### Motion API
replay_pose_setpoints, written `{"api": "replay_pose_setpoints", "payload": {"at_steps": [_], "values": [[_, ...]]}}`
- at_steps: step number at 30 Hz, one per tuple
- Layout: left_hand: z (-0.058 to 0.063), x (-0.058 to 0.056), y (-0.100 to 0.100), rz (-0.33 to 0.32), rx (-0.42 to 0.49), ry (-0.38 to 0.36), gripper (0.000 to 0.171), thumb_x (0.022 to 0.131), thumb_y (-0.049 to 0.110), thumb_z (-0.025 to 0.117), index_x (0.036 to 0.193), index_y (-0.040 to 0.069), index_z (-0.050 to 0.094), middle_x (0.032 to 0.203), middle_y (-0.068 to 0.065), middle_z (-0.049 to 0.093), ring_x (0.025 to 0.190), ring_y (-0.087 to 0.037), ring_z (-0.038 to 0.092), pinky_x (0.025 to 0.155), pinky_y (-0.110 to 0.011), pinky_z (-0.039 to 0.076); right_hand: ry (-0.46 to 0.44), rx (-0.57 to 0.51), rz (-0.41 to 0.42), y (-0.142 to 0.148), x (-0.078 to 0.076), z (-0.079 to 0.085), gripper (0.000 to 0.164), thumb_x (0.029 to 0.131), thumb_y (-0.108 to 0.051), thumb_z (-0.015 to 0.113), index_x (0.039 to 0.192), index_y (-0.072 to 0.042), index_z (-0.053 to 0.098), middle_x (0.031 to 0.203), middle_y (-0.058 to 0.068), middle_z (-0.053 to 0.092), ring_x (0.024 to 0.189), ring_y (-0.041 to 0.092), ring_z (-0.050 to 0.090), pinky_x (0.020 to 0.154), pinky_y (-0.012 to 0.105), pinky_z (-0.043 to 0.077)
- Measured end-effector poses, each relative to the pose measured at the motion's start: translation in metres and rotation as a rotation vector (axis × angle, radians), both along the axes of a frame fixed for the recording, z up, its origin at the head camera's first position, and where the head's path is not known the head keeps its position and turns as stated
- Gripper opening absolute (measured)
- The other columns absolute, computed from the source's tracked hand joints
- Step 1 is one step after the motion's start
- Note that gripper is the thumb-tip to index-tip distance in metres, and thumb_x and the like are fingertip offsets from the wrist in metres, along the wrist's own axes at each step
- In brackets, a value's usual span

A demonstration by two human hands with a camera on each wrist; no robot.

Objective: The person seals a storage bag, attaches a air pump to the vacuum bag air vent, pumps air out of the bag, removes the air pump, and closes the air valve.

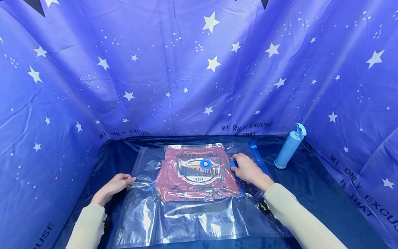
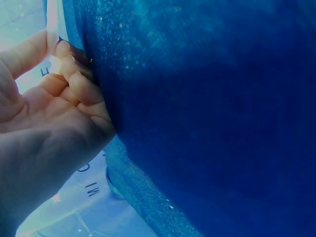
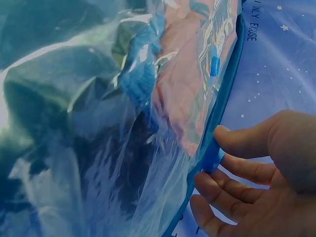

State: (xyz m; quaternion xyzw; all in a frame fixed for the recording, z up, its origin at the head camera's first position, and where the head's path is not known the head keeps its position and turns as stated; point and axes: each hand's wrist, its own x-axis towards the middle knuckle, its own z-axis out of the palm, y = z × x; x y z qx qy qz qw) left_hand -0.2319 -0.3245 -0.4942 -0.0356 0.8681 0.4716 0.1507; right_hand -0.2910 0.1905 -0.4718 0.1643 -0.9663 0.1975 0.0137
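Note:
A clear plastic vacuum storage bag (image 1: 199, 221) lies flat, with a folded dark red printed shirt (image 1: 169, 169) inside. On the bag's upper face, over the shirt's print, sits a round blue valve (image 1: 205, 164). My left hand (image 1: 113, 185) pinches the bag's left edge between thumb and fingers. Beyond the shirt's right side, my right hand (image 1: 250, 169) holds a small blue plastic piece (image 3: 212, 157) between thumb and fingers, close over the bag. Its exact kind I cannot tell. A blue zip strip (image 1: 260, 157) runs along the bag's right edge, partly behind the right hand.
A light blue hand pump (image 1: 289, 148) stands upright at the back right, apart from the bag. Dark blue cloth (image 1: 323, 207) covers the table. Purple curtains with stars (image 1: 186, 69) close off the back and both sides.

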Motion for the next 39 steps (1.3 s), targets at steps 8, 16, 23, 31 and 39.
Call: {"api": "replay_pose_setpoints", "payload": {"at_steps": [8,16,23,31,39], "values": [[0.000,0.000,0.000,0.008,-0.003,-0.010,0.039,0.109,0.022,0.058,0.074,0.010,0.047,0.066,0.005,0.034,0.064,-0.016,0.038,0.068,-0.031,0.032,-0.026,0.008,0.027,-0.015,-0.006,-0.001,0.027,0.095,-0.007,0.077,0.118,0.002,0.067,0.109,0.016,0.063,0.101,0.034,0.066,0.089,0.053,0.054],[-0.002,0.000,0.000,0.005,0.005,-0.015,0.040,0.109,0.022,0.058,0.073,0.012,0.046,0.068,0.004,0.037,0.065,-0.016,0.039,0.068,-0.031,0.033,-0.028,0.028,0.067,-0.033,-0.012,0.001,0.026,0.094,-0.008,0.079,0.116,0.000,0.068,0.107,0.014,0.065,0.098,0.031,0.065,0.089,0.050,0.054],[-0.001,-0.001,0.001,0.008,0.002,-0.006,0.040,0.109,0.022,0.058,0.073,0.012,0.046,0.071,0.003,0.040,0.067,-0.017,0.040,0.068,-0.031,0.033,-0.055,0.024,0.091,-0.043,-0.018,0.000,0.030,0.095,-0.008,0.077,0.122,0.002,0.070,0.118,0.019,0.067,0.113,0.039,0.065,0.098,0.053,0.053],[-0.002,-0.003,-0.001,0.007,-0.004,-0.004,0.040,0.109,0.023,0.058,0.072,0.013,0.047,0.070,0.004,0.038,0.066,-0.016,0.039,0.067,-0.030,0.033,-0.061,0.024,0.153,-0.055,-0.026,0.000,0.026,0.094,-0.004,0.077,0.119,-0.001,0.069,0.119,0.014,0.068,0.114,0.035,0.065,0.096,0.050,0.053],[-0.003,-0.002,-0.001,-0.002,0.000,0.007,0.040,0.110,0.023,0.057,0.073,0.011,0.046,0.070,0.003,0.039,0.066,-0.016,0.038,0.066,-0.030,0.032,0.005,0.067,0.316,-0.075,-0.038,-0.003,0.028,0.092,0.001,0.078,0.119,0.000,0.070,0.117,0.014,0.071,0.113,0.031,0.066,0.100,0.047,0.052]]}}
